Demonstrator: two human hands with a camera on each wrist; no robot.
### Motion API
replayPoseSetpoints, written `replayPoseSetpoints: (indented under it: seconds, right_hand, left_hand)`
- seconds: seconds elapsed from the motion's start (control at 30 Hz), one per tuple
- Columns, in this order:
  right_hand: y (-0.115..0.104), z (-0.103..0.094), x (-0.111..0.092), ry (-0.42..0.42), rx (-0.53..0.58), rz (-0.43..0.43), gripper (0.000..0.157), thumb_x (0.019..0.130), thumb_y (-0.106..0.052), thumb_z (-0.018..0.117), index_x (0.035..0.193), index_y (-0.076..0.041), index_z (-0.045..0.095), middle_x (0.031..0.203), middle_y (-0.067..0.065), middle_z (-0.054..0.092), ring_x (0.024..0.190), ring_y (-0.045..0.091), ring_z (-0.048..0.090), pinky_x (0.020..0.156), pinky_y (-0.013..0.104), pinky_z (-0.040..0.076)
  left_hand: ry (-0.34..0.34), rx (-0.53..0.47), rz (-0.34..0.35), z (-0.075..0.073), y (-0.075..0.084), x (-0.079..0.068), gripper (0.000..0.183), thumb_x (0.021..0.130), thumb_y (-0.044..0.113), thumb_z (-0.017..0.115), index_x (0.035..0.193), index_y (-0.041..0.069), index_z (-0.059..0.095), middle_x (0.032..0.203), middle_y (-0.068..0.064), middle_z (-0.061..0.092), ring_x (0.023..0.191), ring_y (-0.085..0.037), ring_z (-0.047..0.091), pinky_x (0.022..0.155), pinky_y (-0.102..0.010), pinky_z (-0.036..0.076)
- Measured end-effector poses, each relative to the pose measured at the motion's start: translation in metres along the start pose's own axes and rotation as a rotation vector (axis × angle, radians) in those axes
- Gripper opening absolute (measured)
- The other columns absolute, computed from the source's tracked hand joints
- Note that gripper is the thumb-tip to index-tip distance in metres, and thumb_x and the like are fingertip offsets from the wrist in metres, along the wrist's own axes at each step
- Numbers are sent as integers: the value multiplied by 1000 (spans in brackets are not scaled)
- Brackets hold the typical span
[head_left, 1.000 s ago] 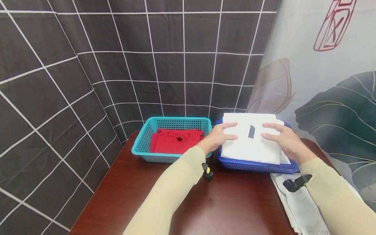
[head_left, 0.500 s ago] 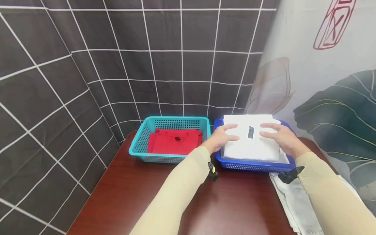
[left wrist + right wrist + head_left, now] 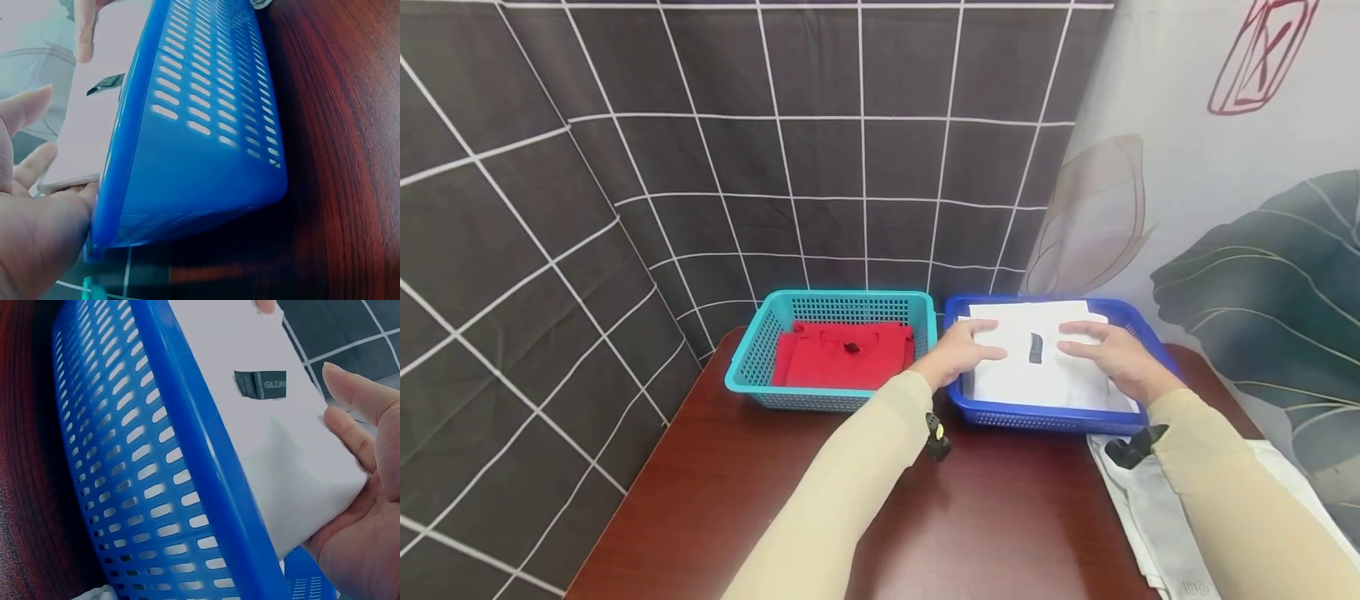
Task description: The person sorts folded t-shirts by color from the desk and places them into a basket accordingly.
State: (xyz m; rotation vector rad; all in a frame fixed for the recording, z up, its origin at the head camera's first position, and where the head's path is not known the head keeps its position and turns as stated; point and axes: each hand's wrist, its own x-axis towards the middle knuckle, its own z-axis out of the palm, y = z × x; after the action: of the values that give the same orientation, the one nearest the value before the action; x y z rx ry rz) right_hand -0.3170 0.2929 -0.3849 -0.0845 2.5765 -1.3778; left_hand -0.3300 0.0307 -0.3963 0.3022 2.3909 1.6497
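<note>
A folded white T-shirt (image 3: 1033, 379) with a dark neck label (image 3: 265, 384) lies level inside the blue basket (image 3: 1030, 417), over more white cloth. At its left edge my left hand (image 3: 958, 354) holds it, some fingers tucked beneath and others spread above. My right hand (image 3: 1123, 358) grips the opposite edge in the same manner, its lower fingers hidden under the fabric. In the left wrist view, my left hand (image 3: 44, 219) is close against the basket's rim.
Left of the blue basket stands a teal basket (image 3: 820, 402) with folded red clothing (image 3: 842, 362) in it. More white cloth (image 3: 1157, 508) lies at the table's right, under my right forearm. A dark gridded curtain (image 3: 820, 167) hangs behind the brown table (image 3: 715, 492).
Both hands have lowered the white T-shirt into the blue basket; it now sits below the rim, where earlier it covered part of it. The head view has shifted slightly.
</note>
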Motion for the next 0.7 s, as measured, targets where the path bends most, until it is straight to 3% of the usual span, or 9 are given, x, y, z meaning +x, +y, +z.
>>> replayPoseSetpoints:
  seconds: [0.17, 0.33, 0.4, 0.57, 0.7]
  right_hand:
    - [0, 2, 1, -8, -35, 20, 82, 87, -51, 65, 151, -12, 30, 160, 18, 5, 143, 45, -2, 103, 73, 9]
    - [-2, 2, -1, -1, -96, 13, 88, 88, -57, 60, 154, -13, 22, 158, 23, 6, 141, 50, 4, 103, 72, 15]
    - [-2, 1, -5, 19, -138, -6, 90, 87, -59, 59, 154, -12, 21, 156, 25, 11, 140, 51, 8, 103, 70, 18]
    - [1, -3, -19, 90, -309, -109, 89, 88, -60, 57, 153, -10, 21, 154, 29, 17, 137, 54, 14, 100, 73, 18]
    - [3, -5, -35, 156, -417, -233, 85, 89, -52, 61, 152, -7, 25, 152, 33, 15, 137, 55, 13, 98, 75, 15]
  left_hand:
    - [42, 144, 12, -6, 6, -5, 57, 80, 27, 78, 133, 23, 59, 136, -5, 55, 125, -20, 51, 98, -37, 45]
    - [41, 297, 97, -17, 9, -12, 58, 84, 36, 73, 137, 23, 55, 137, -5, 54, 126, -21, 50, 97, -38, 46]
    - [28, 418, 145, -21, 10, -17, 61, 85, 44, 69, 140, 23, 52, 145, -3, 47, 133, -21, 43, 102, -41, 42]
    - [-36, 879, 300, -24, 14, -39, 76, 84, 66, 54, 148, 29, 38, 158, -6, 23, 145, -25, 18, 112, -51, 25]
    - [-88, 1095, 403, -16, 15, -66, 86, 80, 78, 43, 152, 36, 23, 161, -3, 12, 147, -27, 4, 113, -56, 15]
